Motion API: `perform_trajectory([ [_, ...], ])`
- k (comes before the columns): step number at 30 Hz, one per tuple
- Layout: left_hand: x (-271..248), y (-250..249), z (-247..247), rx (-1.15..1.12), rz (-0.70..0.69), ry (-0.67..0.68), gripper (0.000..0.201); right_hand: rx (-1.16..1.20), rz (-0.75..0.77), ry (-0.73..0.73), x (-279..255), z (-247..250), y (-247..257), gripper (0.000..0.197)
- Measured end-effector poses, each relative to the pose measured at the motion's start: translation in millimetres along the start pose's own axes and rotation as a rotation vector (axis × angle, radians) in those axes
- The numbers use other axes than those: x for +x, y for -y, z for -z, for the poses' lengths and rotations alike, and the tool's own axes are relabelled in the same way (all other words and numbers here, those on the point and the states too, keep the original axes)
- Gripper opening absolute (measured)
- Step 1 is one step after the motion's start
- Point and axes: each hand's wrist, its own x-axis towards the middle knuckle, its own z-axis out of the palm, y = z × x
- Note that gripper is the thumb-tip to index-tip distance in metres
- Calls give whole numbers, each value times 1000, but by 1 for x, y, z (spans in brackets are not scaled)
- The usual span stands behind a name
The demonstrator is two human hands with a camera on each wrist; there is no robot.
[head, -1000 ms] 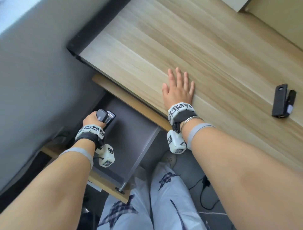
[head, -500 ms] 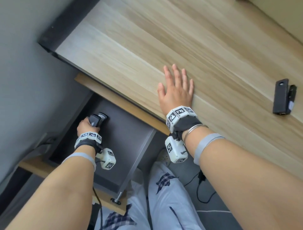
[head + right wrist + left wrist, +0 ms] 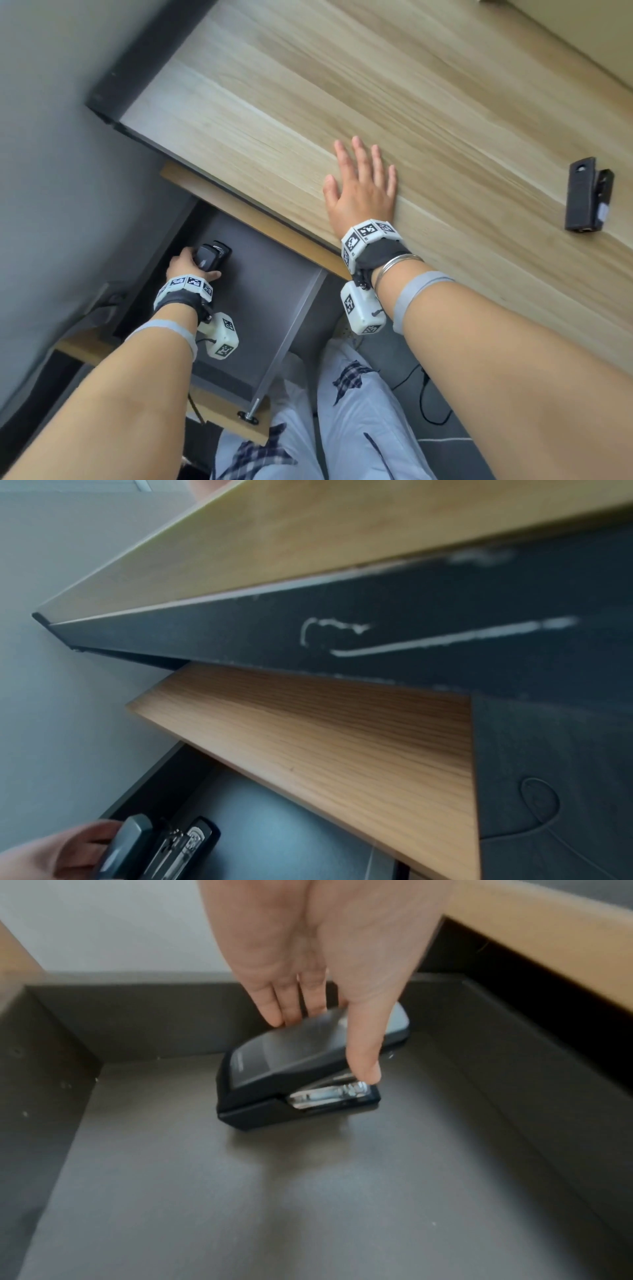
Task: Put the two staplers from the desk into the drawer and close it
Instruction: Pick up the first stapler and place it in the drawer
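Observation:
My left hand holds a black stapler between thumb and fingers, low inside the open grey drawer. In the left wrist view the stapler sits on or just above the drawer floor, the thumb on its near side and the fingers on its far side. The right wrist view also catches this stapler at the bottom left. The second black stapler lies on the wooden desk at the right. My right hand rests flat and open on the desk's front edge.
A wooden panel runs under the desk edge above the drawer. The drawer's wooden front faces my lap. A grey wall is close on the left. A black cable lies on the floor beneath the desk.
My left hand has carried the stapler down and deeper into the drawer. The right hand has stayed flat on the desk edge.

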Motion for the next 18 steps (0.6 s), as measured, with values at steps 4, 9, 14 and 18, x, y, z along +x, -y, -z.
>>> perform_trajectory([
  [4,-32,-15,28,98,-47,-9,67,20,5,48,0,7,1,57],
  [9,-76,-41,72,174,-148,-34,49,67,18,190,1,20,-3,58],
  [14,-123,-98,116,263,-249,-33,34,162,23,316,2,52,-15,53],
  [18,-147,-155,128,300,-357,-26,33,151,-16,345,8,82,-47,49],
])
